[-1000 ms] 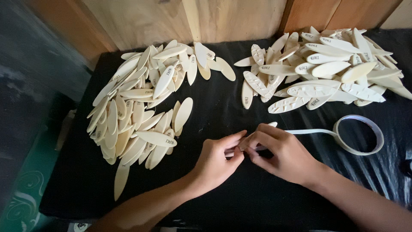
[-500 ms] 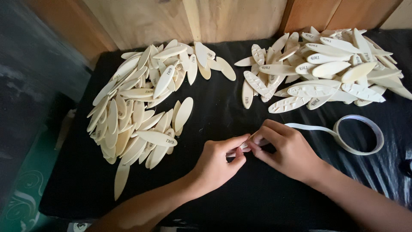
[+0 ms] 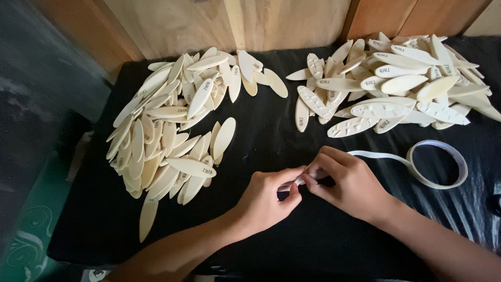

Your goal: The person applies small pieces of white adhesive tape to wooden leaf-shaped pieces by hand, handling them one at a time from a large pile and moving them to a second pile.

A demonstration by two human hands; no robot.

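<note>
A black-covered desk (image 3: 271, 146) carries everything. Up and to the left of the left hand (image 3: 269, 196) lies a large heap of pale oval wooden pieces (image 3: 172, 130); a second heap of the same pieces (image 3: 396, 83) lies up and to the right of the right hand (image 3: 349, 180). Just right of the right hand sits a roll of white tape (image 3: 437, 164), flat on the cloth, with a strip of tape (image 3: 378, 155) running from it back to that hand's fingers. Both hands meet fingertip to fingertip, pinching the strip's free end (image 3: 298, 180) between thumbs and forefingers. The step looks like working a length of tape loose. Whether a small piece is also held there cannot be told. Separating it would call for a steady pinch on both sides.
</note>
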